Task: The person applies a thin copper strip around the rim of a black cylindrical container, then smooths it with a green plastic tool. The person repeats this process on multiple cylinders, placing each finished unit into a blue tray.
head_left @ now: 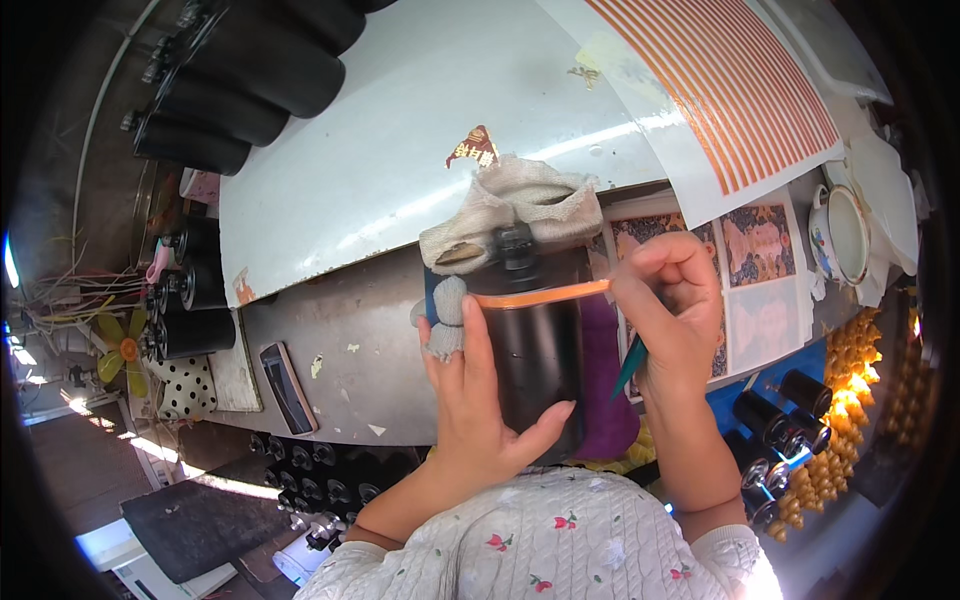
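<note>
My left hand (pixel 478 395) grips a black cylindrical flask (pixel 540 350) from the side, thumb along its lower edge; its index finger is wrapped in white cloth. A thin orange strip (pixel 540 295) runs across the flask's upper part. My right hand (pixel 672 305) pinches the strip's right end against the flask and also holds a slim green tool (pixel 628 368) pointing down. A white rag (pixel 515 208) lies draped over the flask's capped top.
White board (pixel 400 130) and a sheet of orange stripes (pixel 730 90) lie beyond. A phone (pixel 287 387) rests on the grey table. Black flasks (pixel 250 80) are stacked at top left, more at right (pixel 790 420). A white enamel cup (pixel 845 232) stands far right.
</note>
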`<state>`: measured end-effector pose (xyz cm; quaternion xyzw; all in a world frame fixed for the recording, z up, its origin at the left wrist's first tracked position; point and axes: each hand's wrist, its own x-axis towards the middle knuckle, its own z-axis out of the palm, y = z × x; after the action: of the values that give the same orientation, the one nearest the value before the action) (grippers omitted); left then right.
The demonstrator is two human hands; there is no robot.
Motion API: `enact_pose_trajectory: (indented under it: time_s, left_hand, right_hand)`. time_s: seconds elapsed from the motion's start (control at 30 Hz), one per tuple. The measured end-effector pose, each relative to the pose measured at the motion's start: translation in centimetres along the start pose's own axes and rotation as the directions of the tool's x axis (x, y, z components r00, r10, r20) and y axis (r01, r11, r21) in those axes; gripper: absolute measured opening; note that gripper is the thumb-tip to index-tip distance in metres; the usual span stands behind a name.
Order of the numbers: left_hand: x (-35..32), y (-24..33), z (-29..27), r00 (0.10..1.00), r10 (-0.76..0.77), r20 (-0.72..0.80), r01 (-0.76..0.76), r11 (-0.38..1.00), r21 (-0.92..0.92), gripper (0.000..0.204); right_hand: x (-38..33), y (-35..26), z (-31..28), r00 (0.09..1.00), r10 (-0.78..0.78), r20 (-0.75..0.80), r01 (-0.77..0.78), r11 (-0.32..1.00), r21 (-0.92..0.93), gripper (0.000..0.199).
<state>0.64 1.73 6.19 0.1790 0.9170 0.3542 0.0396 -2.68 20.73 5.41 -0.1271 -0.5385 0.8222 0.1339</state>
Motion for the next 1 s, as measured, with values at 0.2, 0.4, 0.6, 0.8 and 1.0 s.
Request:
enact_pose_trajectory:
  time_s: [0.2, 0.4, 0.6, 0.8, 1.0]
  left_hand:
    - [1.0, 2.6, -0.7, 0.983, 0.173, 0.056, -0.181, 0.897, 0.404, 0.081]
    - [1.2, 2.8, 0.4, 0.968, 0.249, 0.021, -0.236, 0.883, 0.405, 0.085]
    - [0.3, -3.1, 1.9, 0.998, -0.065, 0.007, 0.054, 0.767, -0.64, 0.127]
    - [0.6, -3.3, 2.0, 0.998, 0.048, -0.043, -0.064, 0.828, -0.557, 0.128]
    - [0.5, -3.5, 2.1, 0.995, 0.066, -0.073, -0.094, 0.861, -0.501, 0.127]
  right_hand:
    - [0.5, 1.2, 0.0, 0.995, 0.094, -0.011, -0.094, 0.996, 0.007, 0.02]
    - [-0.5, 2.2, -1.0, 0.987, 0.156, -0.027, -0.154, 0.986, 0.057, 0.019]
    - [-2.3, 1.3, -0.4, 0.834, -0.413, 0.366, 0.551, 0.665, -0.504, 0.042]
    - [-2.4, 0.6, 0.3, 0.782, -0.375, 0.498, 0.623, 0.432, -0.652, 0.06]
    - [-2.6, 0.7, 0.1, 0.773, -0.391, 0.499, 0.632, 0.414, -0.655, 0.06]
